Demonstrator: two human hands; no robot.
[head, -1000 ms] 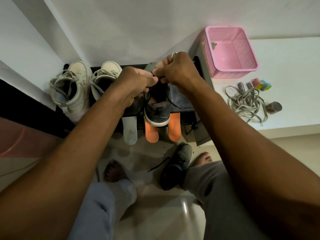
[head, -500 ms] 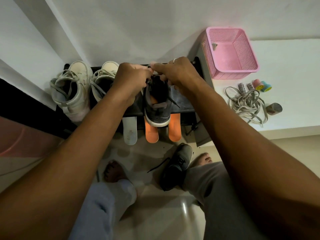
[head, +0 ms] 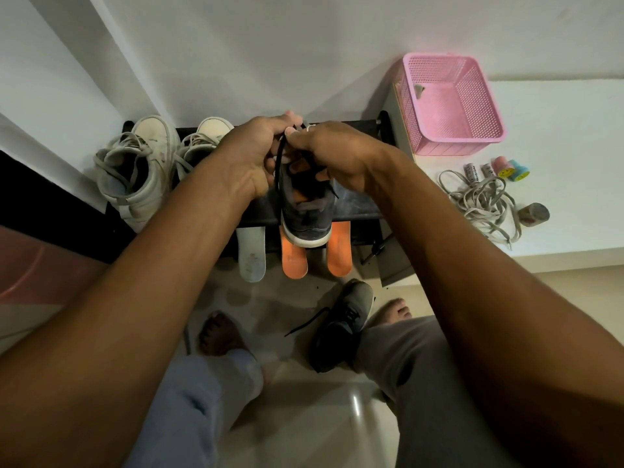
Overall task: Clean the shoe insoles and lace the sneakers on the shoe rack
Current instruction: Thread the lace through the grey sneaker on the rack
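Pinching the black lace [head: 279,157] between curled fingertips of both hands, with the left hand [head: 250,160] and right hand [head: 337,153] meeting almost thumb to thumb and neither one slack. Working directly over the far end of the dark grey sneaker [head: 305,214], which is lying lengthwise on the shoe rack [head: 358,206] with its long axis running from the wall [head: 304,62] toward the body and its white-soled near end overhanging the rack's front edge. Holding the pinch just above the eyelet rows, with the lace dropping along the sneaker's left side, so slightly nearer the left hand. Probably drawing the lace through an upper eyelet, and likely needing a pull upward or back toward the body along that axis. Having little room ahead, the wall being close behind the knuckles. Having the white high-tops [head: 138,173] just beside the left forearm, and the rack's end and a pink basket [head: 452,103] off to the right. Leaving open space above and toward the body. Passing over the orange insoles [head: 294,263] and a pale insole [head: 251,256] poking out below the rack's front edge, with the second grey sneaker [head: 341,327] on the floor between the feet. Risking a snag only on the sneaker's own collar.
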